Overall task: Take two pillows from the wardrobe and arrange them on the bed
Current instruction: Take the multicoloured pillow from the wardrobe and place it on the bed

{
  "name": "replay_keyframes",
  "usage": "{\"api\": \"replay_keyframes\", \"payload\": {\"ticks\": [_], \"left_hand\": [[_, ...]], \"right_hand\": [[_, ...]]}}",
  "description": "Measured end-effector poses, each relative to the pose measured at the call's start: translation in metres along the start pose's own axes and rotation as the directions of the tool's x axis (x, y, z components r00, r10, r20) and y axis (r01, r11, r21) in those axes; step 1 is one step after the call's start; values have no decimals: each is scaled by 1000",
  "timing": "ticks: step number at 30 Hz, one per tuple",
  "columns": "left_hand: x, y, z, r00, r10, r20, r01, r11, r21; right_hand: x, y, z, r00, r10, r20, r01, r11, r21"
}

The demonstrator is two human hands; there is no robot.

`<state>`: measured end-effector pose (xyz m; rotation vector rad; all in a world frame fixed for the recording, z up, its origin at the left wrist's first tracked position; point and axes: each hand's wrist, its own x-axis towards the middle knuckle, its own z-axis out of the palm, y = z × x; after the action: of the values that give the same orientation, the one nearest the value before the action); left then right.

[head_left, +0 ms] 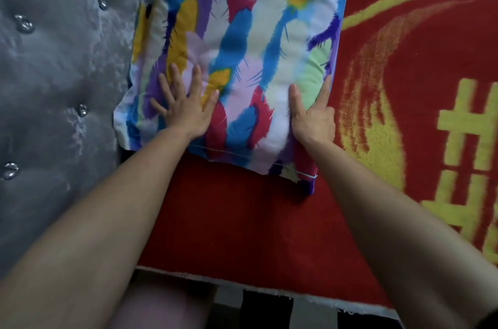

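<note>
Red plush bedspread with yellow woven motifs (404,118) fills the right and lower middle of the frame, and a grey button-tufted padded headboard (59,72) takes up the left. Between them, in the upper middle, lies the soft fabric pillow printed with blue, purple, crimson and yellow feather shapes (248,40), its left edge against the headboard. The left hand (186,107) lies flat on the pillow's lower left with fingers spread wide, gripping nothing. The right hand (314,115) presses the lower right edge, thumb and forefinger stretched out, the other fingers seemingly curled at the side; whether they pinch the cover I cannot tell. The pillow dents under the palms, so it looks light and yielding; it is probably best shifted by its side edges or corners.
</note>
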<state>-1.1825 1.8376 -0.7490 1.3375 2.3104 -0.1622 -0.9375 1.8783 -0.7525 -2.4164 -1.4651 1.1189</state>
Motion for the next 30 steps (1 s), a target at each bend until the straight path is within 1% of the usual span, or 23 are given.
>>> {"api": "replay_keyframes", "payload": {"ticks": [3, 5, 10, 11, 12, 13, 14, 15, 16, 17, 18, 21, 23, 24, 26, 28, 30], "left_hand": [[-8, 3, -1, 1000, -27, -2, 27, 999, -19], [-18, 6, 0, 999, -38, 13, 38, 999, -23], [-23, 12, 10, 999, -50, 18, 50, 999, 17], [-22, 11, 12, 999, -54, 8, 53, 998, 23], [-21, 12, 14, 999, -51, -16, 52, 998, 27], [-21, 13, 17, 998, -49, -47, 50, 998, 27], [-24, 14, 19, 996, -53, -77, 55, 998, 16], [-29, 16, 20, 993, -57, -106, 57, 998, 2], [-36, 19, 22, 991, -50, -127, 50, 999, -5], [-46, 21, 24, 990, -32, -137, 32, 999, -3], [-58, 23, 27, 992, -7, -129, 8, 1000, 9], [-103, 21, 35, 998, 56, -36, -53, 996, 78], [-132, 21, 29, 998, 63, 27, -66, 987, 145], [-147, 24, 22, 997, 72, 26, -76, 979, 190], [-178, 38, -5, 994, 98, -51, -82, 965, 251], [-212, 62, -45, 977, 108, -183, -64, 971, 231], [-251, 92, -92, 940, 124, -318, -69, 981, 180]], "right_hand": [[-1, 4, -6, 989, -99, -109, 100, 995, 3], [-2, 11, -8, 981, -135, -139, 132, 991, -29], [10, 13, -3, 998, -63, -8, 61, 985, -161], [11, 12, -3, 998, -57, 5, 57, 982, -182], [10, 13, -6, 996, -91, -15, 85, 972, -220], [8, 15, -9, 980, -188, -63, 162, 944, -288], [2, 18, -13, 933, -346, -103, 283, 878, -386], [-6, 23, -18, 857, -509, -84, 415, 776, -475], [-14, 29, -23, 775, -631, -6, 535, 662, -525], [-22, 38, -26, 720, -688, 91, 621, 580, -526], [-31, 47, -31, 703, -690, 175, 666, 551, -504], [-50, 73, -52, 711, -600, 366, 695, 523, -493], [-60, 82, -77, 697, -575, 428, 711, 476, -518], [-65, 84, -94, 690, -583, 429, 715, 456, -530], [-78, 82, -134, 675, -635, 374, 715, 439, -545], [-94, 74, -182, 649, -711, 273, 712, 440, -547], [-114, 64, -237, 603, -777, 181, 715, 426, -554]]}}
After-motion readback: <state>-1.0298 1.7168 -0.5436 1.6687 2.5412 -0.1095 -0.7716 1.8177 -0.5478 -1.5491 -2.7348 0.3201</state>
